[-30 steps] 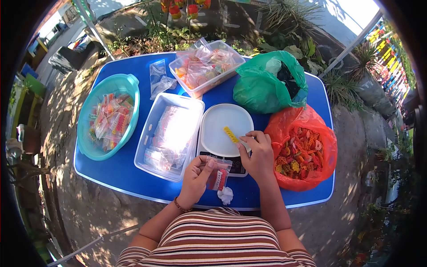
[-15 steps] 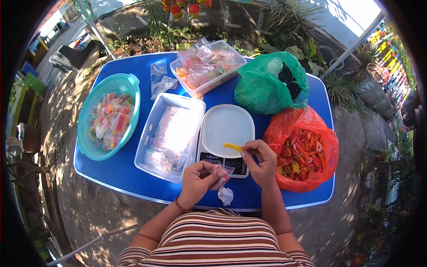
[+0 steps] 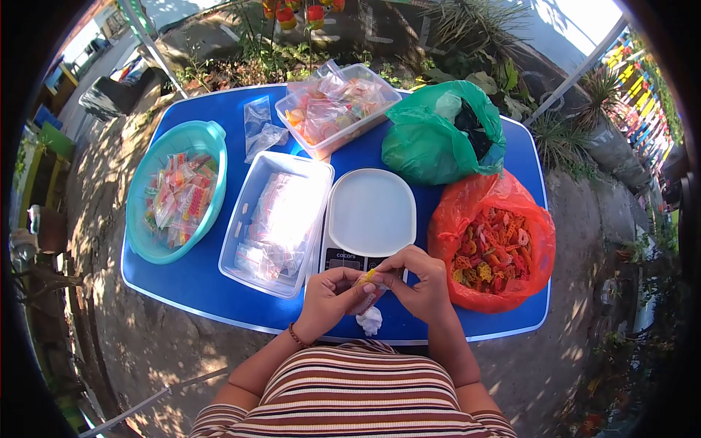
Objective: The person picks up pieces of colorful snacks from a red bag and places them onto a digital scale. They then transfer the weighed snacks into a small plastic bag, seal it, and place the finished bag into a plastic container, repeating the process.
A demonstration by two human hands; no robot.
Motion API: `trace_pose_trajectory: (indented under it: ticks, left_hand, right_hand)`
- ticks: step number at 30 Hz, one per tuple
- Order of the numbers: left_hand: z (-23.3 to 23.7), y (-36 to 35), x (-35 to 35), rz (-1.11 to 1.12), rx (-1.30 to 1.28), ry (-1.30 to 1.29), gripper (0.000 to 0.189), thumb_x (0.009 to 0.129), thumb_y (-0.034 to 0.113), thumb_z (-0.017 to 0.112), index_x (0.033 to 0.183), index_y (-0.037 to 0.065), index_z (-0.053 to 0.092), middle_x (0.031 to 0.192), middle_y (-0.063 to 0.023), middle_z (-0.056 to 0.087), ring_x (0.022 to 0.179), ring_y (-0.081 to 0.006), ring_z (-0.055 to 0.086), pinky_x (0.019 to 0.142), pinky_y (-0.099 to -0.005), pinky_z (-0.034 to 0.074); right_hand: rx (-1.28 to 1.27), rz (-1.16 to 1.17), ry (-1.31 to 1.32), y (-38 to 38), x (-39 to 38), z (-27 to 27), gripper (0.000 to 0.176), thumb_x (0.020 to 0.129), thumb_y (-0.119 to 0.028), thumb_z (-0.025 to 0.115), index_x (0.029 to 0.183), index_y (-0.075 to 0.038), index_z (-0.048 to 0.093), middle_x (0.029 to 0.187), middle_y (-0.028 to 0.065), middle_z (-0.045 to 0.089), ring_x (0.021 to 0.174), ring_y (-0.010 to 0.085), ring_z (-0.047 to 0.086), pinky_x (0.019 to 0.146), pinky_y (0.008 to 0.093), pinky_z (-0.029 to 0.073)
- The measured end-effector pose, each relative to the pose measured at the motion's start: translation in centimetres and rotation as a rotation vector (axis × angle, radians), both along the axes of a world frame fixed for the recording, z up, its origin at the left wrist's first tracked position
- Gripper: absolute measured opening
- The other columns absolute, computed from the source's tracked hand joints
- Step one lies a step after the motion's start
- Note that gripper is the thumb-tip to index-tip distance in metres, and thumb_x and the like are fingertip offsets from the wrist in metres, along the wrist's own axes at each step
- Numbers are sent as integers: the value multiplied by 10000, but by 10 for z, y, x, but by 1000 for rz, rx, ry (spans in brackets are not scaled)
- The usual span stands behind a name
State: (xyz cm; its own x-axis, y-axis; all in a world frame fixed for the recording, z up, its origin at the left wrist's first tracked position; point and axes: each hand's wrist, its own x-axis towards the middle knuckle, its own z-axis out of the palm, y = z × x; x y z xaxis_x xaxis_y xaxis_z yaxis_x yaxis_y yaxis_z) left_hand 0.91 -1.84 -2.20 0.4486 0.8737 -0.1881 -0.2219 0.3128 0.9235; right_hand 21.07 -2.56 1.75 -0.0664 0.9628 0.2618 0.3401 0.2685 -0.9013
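My left hand [image 3: 330, 296] is closed on a small clear plastic bag [image 3: 370, 299] with reddish pieces inside. My right hand [image 3: 419, 283] pinches a yellow snack piece [image 3: 369, 276] at the mouth of this bag, its fingers meeting those of my left hand. Just beyond both hands is a kitchen scale [image 3: 342, 257] bearing a white tray [image 3: 371, 212] with nothing on it. A crumpled white tissue [image 3: 370, 321] lies below the bag. To the right, an open red plastic bag [image 3: 537, 241] holds many red, orange and yellow snack pieces [image 3: 495, 248].
Left of the scale, a white bin [image 3: 228, 255] contains small plastic bags. A turquoise basin [image 3: 136, 219] of filled packets stands further left. At the back are another clear tub [image 3: 343, 139], loose plastic bags [image 3: 261, 131] and a green plastic bag [image 3: 416, 146] on the blue table [image 3: 197, 292].
My right hand has moved left and down, bringing the yellow snack piece from over the tray's edge to the mouth of the small bag. My left hand stays nearly in place.
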Motion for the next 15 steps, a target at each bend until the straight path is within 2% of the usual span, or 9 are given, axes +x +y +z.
trace_pose_trajectory:
  ticks: [1,4,7,9,10,12,13,15]
  left_hand:
    - [-1,0,-2,-9,-21,29,260,975,166,738,1135,-38,716,964,-92,766,826,-83,703,712,-216,560]
    - [-5,1,-7,7,-62,78,238,1007,184,697,1120,-25,713,1006,-95,760,878,-96,694,772,-239,564]
    - [-7,0,-4,67,-54,50,263,1037,217,655,1121,-26,710,1016,-94,757,898,-98,692,786,-245,568]
    - [-6,1,-4,63,-39,38,281,1049,233,635,1128,-27,706,1024,-98,757,916,-101,692,806,-251,571]
    - [-6,0,-2,86,-17,18,278,1048,233,639,1132,-22,712,1017,-86,758,886,-82,680,771,-231,556]
    - [-5,-2,3,134,30,-20,273,1045,234,647,1140,-11,722,1002,-63,761,827,-44,656,701,-193,526]
    - [-6,-2,2,123,48,-21,272,1046,233,645,1147,-9,718,1018,-68,760,833,-46,659,710,-197,531]
    - [-7,0,-1,103,83,-23,271,1048,231,641,1163,-5,710,1049,-77,759,844,-50,665,726,-206,541]
  right_hand:
    - [42,20,-111,1,0,0,98,820,-38,810,897,-41,750,902,82,723,875,210,663,746,335,538]
    - [77,44,-180,1,-4,-1,63,854,-105,787,893,-64,759,1037,85,695,938,250,581,847,363,492]
    - [-7,108,-154,-3,-7,2,89,870,-154,778,903,-73,761,1124,95,654,1003,261,535,907,375,457]
    - [85,152,-166,-1,-5,-2,111,856,-146,785,924,-62,759,1130,104,651,965,249,553,851,368,469]
    - [131,174,-171,0,-4,-3,124,849,-142,788,934,-56,758,1132,108,649,945,244,562,823,365,475]
    - [78,52,7,-2,-8,0,133,838,-126,791,929,-41,746,1075,105,662,885,230,575,772,353,480]
    - [50,-8,96,-3,-9,1,138,832,-118,793,927,-33,739,1047,104,669,854,223,581,746,346,483]
    - [-5,27,21,-4,-1,-2,118,823,-85,786,904,-24,725,955,95,676,803,214,593,714,331,484]
